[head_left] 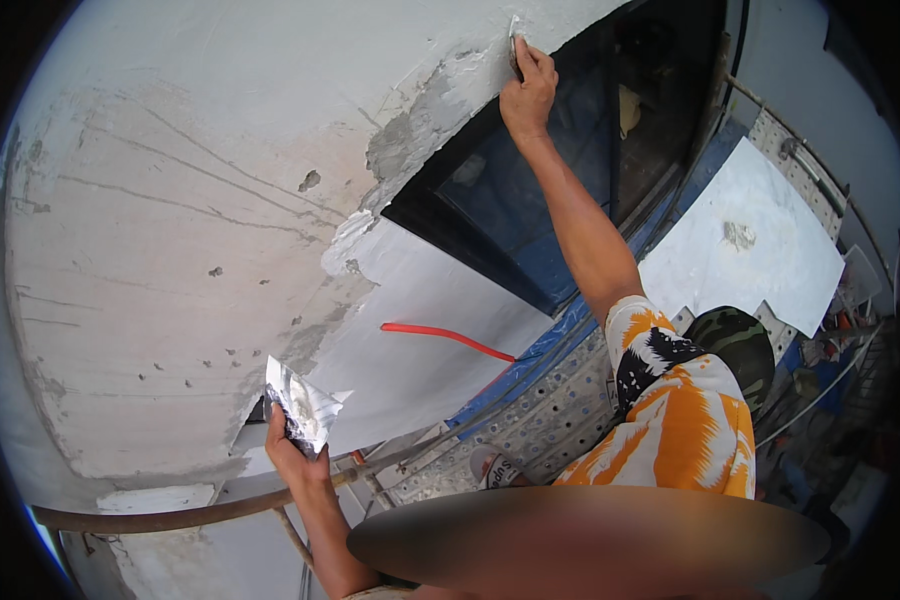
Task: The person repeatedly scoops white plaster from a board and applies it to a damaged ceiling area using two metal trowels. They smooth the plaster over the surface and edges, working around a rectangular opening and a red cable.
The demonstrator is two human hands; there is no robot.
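Note:
Up at the top of the view, my right hand (530,92) is closed around a small putty knife (515,48). Its blade meets the wall (210,60) beside the edge of a dark window frame (440,205). Lower left, my left hand (295,450) grips a broad metal plate (305,400), shiny and smeared with grey-white paste. The plate is held up in front of the wall. A rough strip of fresh grey filler (410,140) runs along the wall's edge near the window. Fingers hide most of the knife's handle.
Beneath me lies a perforated metal scaffold deck (540,425), with a curved rusty pipe rail (210,515) at lower left. A red tube (445,335) sticks out near blue sheeting (510,375). A white board (750,250) rests at right, and clutter (840,370) stands beyond it.

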